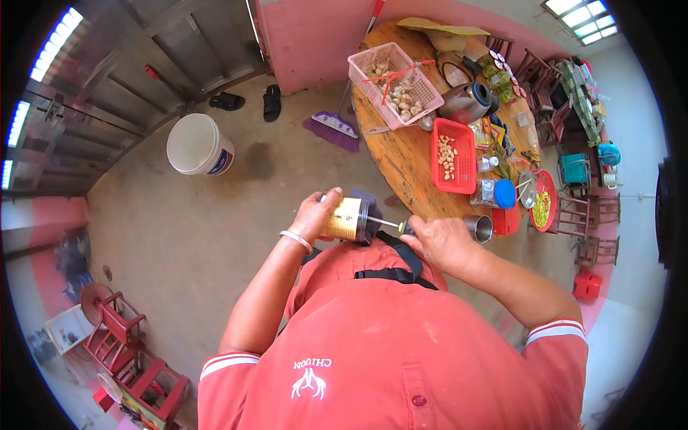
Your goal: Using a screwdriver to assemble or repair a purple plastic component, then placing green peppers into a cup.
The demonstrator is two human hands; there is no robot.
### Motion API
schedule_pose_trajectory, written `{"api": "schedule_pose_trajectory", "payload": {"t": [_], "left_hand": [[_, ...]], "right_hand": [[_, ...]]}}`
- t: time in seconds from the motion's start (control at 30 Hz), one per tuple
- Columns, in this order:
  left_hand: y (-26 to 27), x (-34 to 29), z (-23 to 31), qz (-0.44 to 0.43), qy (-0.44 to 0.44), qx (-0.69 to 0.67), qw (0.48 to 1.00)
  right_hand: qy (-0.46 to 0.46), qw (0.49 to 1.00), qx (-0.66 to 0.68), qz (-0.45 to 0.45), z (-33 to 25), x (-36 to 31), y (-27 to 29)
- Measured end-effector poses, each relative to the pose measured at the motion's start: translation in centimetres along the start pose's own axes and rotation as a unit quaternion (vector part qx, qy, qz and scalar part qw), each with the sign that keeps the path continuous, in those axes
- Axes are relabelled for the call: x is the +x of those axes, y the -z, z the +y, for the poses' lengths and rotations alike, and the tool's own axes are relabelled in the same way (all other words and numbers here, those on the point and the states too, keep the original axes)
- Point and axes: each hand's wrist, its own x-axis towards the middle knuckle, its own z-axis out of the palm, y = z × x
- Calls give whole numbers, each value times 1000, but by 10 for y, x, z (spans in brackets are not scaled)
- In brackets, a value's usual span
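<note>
My left hand (pixel 314 216) is closed around a jar with a yellow label (pixel 344 218), which lies on its side above my lap, its dark end facing right. Fingers of my right hand (pixel 446 244) wrap the dark handle of a thin metal-shafted tool (pixel 385 223) that looks like a screwdriver, with a yellow band near the handle. Its shaft reaches the jar's dark end; whether the tip is inside or only touching is hidden. To the right of my right hand stands a metal cup (pixel 479 228) at the table's edge.
A round wooden table (pixel 390 161) ahead right carries a pink basket of garlic bulbs (pixel 401 104), a red basket of peeled cloves (pixel 453 183), a kettle (pixel 460 104) and a blue-lidded jar (pixel 504 193). A white bucket (pixel 193 147) and a purple broom (pixel 333 131) are on the floor.
</note>
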Motion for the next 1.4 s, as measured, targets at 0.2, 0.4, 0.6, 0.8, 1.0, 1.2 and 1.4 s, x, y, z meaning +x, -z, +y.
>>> {"api": "schedule_pose_trajectory", "payload": {"t": [0.2,0.4,0.6,0.8,1.0,1.2,1.4], "left_hand": [[-6,4,14,4,-63,117,991],[13,17,24,-80,-47,-43,995],[10,9,3,-173,56,-13,983],[0,4,-9,-217,148,-33,964],[-17,6,5,-218,119,55,967],[-13,11,20,-108,53,142,982],[-5,5,18,-37,-47,149,987]], "right_hand": [[16,964,192,-180,-2,-8,11],[42,962,250,-105,-3,-15,46],[30,994,83,-69,0,-42,57],[35,999,7,-19,15,-48,24],[6,991,2,-137,13,-33,-15],[79,962,199,-171,15,-26,-30],[-66,812,440,-377,-10,-10,28]]}}
